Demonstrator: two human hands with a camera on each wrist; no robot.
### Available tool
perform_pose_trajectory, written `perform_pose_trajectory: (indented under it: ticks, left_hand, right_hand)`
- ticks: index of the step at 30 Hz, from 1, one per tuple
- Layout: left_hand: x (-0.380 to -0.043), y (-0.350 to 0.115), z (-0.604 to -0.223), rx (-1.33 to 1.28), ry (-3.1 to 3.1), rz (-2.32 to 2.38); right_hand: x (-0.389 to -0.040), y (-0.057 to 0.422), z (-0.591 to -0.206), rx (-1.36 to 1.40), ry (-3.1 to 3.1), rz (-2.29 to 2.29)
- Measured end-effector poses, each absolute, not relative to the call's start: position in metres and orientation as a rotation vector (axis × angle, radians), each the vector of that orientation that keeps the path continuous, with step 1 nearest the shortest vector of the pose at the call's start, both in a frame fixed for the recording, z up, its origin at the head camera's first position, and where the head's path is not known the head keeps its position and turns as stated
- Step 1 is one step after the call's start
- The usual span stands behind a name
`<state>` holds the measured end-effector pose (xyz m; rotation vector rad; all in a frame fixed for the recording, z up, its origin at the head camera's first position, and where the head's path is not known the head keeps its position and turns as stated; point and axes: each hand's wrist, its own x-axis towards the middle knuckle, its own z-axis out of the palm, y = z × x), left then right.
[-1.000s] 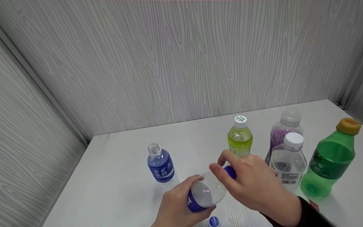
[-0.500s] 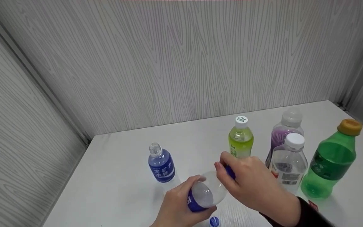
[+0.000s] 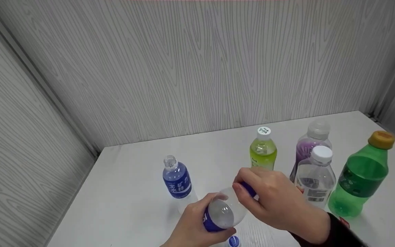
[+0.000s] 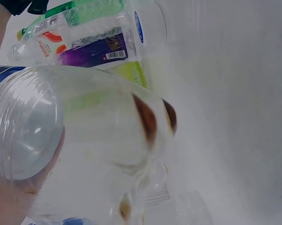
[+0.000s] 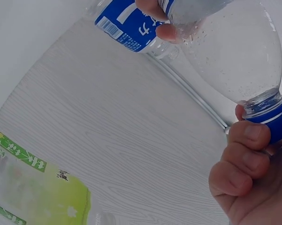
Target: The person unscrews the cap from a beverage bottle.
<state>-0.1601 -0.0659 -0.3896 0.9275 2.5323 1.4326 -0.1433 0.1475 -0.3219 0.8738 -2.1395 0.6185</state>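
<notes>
My left hand (image 3: 197,223) grips a clear plastic bottle (image 3: 230,207) round its blue label, with the neck tilted toward the right. On that neck sits a blue screw cap (image 5: 278,119), which my right hand (image 3: 276,199) pinches between thumb and curled fingers. Clear liquid shows inside the bottle in the head view. Just left of the hands stands a blue-labelled bottle (image 3: 178,181) with its mouth uncapped. A loose blue-and-white cap (image 3: 234,241) lies on the table by my left fingers. In the left wrist view the clear bottle hides most of the left hand.
Behind my right hand stands a yellow-green bottle (image 3: 263,152) with a white cap. Further right are a purple-labelled bottle (image 3: 307,147), a clear white-capped bottle (image 3: 315,178) and a green bottle (image 3: 360,175) with an orange cap. A grey wood-grain panel (image 3: 197,68) rises behind the table.
My right fingers have curled in and turned over the blue cap, from a looser, more spread pose. The left hand and its bottle stay nearly still.
</notes>
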Motion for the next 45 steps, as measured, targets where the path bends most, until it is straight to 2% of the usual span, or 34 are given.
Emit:
perform_pose_trajectory:
  ticks: [5, 13, 21, 31, 45]
  left_hand:
    - [-0.159, -0.065, -0.389, 0.854, 2.559, 1.403]
    - [-0.157, -0.06, -0.389, 0.747, 2.782, 1.29]
    - [-0.157, -0.056, -0.4, 0.923, 3.052, 1.163]
    - [-0.157, -0.058, -0.399, 0.931, 2.933, 1.242]
    - [-0.159, -0.063, -0.391, 0.901, 2.567, 1.398]
  right_hand:
    - [-0.142, 0.148, -0.322, 0.823, -2.195, 0.615]
    - [-0.14, 0.147, -0.321, 0.514, -2.445, 0.666]
    - [-0.139, 0.141, -0.322, 0.43, -2.586, 0.695]
    - [-0.14, 0.139, -0.323, 0.505, -2.471, 0.655]
    - [-0.141, 0.142, -0.324, 0.786, -2.199, 0.616]
